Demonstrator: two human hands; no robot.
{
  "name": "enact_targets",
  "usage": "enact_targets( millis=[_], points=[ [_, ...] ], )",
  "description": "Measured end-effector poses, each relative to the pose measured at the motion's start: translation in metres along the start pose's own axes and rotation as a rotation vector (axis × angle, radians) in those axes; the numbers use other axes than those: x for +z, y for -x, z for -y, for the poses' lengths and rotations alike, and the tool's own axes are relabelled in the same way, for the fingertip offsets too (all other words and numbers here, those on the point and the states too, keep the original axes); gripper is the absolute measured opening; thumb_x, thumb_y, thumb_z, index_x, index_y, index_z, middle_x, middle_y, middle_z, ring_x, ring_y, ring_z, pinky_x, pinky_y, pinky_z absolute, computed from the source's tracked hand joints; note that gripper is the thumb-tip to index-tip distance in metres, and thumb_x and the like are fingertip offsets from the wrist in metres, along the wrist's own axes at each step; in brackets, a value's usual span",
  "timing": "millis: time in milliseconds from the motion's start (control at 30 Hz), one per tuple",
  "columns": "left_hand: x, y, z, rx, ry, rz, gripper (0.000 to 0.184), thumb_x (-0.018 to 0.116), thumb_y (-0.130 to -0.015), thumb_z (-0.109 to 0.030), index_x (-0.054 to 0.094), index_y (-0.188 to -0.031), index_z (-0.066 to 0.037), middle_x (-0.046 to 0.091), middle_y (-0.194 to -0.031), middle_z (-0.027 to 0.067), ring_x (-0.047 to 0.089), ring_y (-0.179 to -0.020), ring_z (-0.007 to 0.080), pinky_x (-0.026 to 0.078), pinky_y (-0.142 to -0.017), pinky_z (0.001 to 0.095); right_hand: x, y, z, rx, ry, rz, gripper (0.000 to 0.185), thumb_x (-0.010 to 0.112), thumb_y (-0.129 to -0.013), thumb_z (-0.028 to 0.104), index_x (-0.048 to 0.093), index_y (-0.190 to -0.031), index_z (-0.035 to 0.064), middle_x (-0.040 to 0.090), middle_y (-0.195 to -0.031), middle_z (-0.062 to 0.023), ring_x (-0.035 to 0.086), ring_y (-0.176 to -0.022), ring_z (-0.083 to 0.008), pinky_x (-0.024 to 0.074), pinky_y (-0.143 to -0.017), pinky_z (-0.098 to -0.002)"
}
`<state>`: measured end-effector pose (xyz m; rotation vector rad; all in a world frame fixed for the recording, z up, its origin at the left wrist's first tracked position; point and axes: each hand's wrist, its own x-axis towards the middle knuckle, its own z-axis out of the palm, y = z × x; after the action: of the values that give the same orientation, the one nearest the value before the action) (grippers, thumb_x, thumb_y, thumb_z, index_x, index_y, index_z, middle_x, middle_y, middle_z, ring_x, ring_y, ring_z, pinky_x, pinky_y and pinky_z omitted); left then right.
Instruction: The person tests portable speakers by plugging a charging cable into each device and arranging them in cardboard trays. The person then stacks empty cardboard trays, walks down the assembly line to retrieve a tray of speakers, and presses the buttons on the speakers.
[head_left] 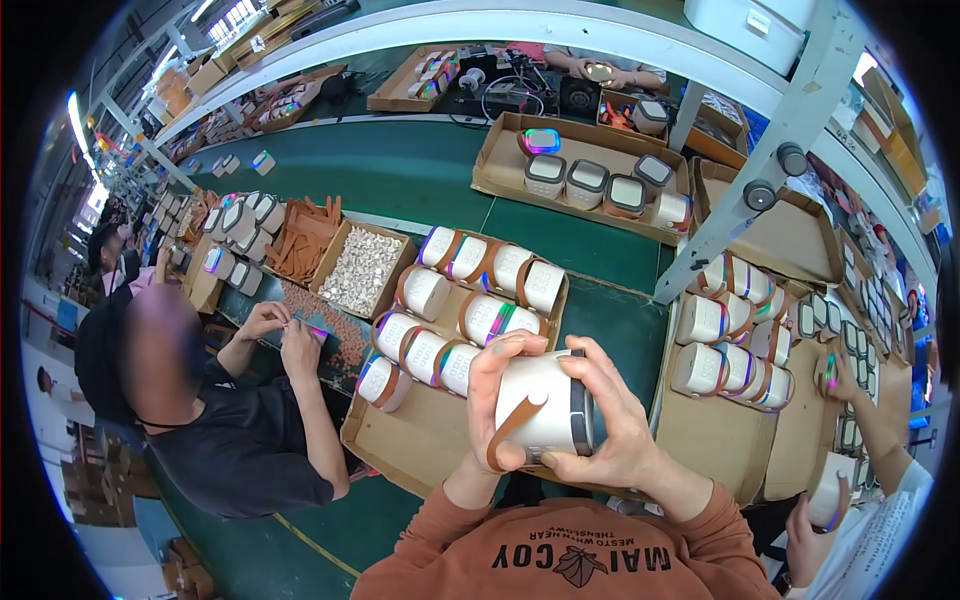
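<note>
In front of my chest I hold a white, rounded portable speaker (535, 395) with a dark rim on its right end. A brown strap (513, 432) hangs on its left side. My left hand (487, 395) is closed round the strap side. My right hand (622, 425) grips the dark-rimmed end, its fingers curled over the top and thumb underneath. Just beyond my hands is a cardboard tray (420, 440) with several similar strapped speakers (430, 350), some showing coloured light bands.
A co-worker (230, 400) sits at left near boxes of brown straps (303, 238) and small pale parts (362, 270). Another person's hand (812, 540) holds a speaker at right, by a second tray (735, 450). A metal post (735, 215) rises at right. Speakers fill a far tray (500, 180).
</note>
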<state>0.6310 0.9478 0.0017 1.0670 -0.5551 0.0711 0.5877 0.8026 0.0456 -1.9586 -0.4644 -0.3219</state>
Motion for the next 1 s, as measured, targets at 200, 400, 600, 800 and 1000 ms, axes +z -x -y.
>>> enact_targets(
  millis=[200, 400, 600, 800, 1000],
  points=[
    [0.000, 0.000, 0.004, 0.006, -0.022, -0.002, 0.104, 0.062, -0.062, -0.074, 0.033, -0.129, 0.000, 0.045, -0.120, 0.0164, 0.040, -0.117, 0.0267, 0.032, -0.099, 0.0397, -0.001, 0.001, -0.003, 0.013, 0.005, 0.007, 0.083, 0.079, -0.055, 0.024, 0.040, -0.124, -0.0028, 0.037, -0.128, -0.0316, 0.043, -0.120, -0.0413, 0.0374, -0.096, -0.0419],
    [0.001, -0.001, 0.006, 0.002, -0.031, -0.001, 0.103, 0.061, -0.063, -0.074, 0.034, -0.129, 0.000, 0.045, -0.120, 0.0171, 0.040, -0.116, 0.0269, 0.033, -0.099, 0.0395, -0.002, 0.001, -0.005, 0.021, 0.004, 0.005, 0.084, 0.079, -0.055, 0.025, 0.040, -0.124, -0.0017, 0.036, -0.130, -0.0304, 0.043, -0.120, -0.0408, 0.0370, -0.097, -0.0419],
    [-0.001, -0.003, 0.008, 0.009, -0.045, 0.016, 0.102, 0.060, -0.064, -0.074, 0.034, -0.129, 0.000, 0.046, -0.120, 0.0172, 0.041, -0.116, 0.0267, 0.033, -0.099, 0.0393, -0.002, 0.001, -0.007, 0.037, -0.012, 0.006, 0.084, 0.080, -0.056, 0.024, 0.040, -0.125, -0.0009, 0.036, -0.130, -0.0299, 0.042, -0.120, -0.0399, 0.0364, -0.098, -0.0417],
    [-0.002, 0.000, 0.019, -0.058, -0.100, 0.035, 0.099, 0.057, -0.067, -0.074, 0.035, -0.128, 0.002, 0.044, -0.121, 0.0162, 0.041, -0.116, 0.0256, 0.033, -0.099, 0.0387, -0.003, 0.008, -0.017, 0.117, -0.032, 0.002, 0.084, 0.079, -0.056, 0.024, 0.040, -0.127, -0.0003, 0.037, -0.131, -0.0266, 0.042, -0.121, -0.0355, 0.0351, -0.099, -0.0391],
    [0.004, 0.021, 0.067, -0.289, -0.233, 0.236, 0.077, 0.070, -0.073, -0.041, 0.035, -0.130, 0.000, 0.041, -0.123, 0.0134, 0.043, -0.114, 0.0225, 0.034, -0.099, 0.0347, -0.013, 0.067, -0.062, 0.553, -0.184, -0.053, 0.088, 0.075, -0.057, 0.022, 0.037, -0.134, 0.0027, 0.044, -0.129, -0.0110, 0.043, -0.120, -0.0210, 0.0325, -0.102, -0.0335]
  ],
)
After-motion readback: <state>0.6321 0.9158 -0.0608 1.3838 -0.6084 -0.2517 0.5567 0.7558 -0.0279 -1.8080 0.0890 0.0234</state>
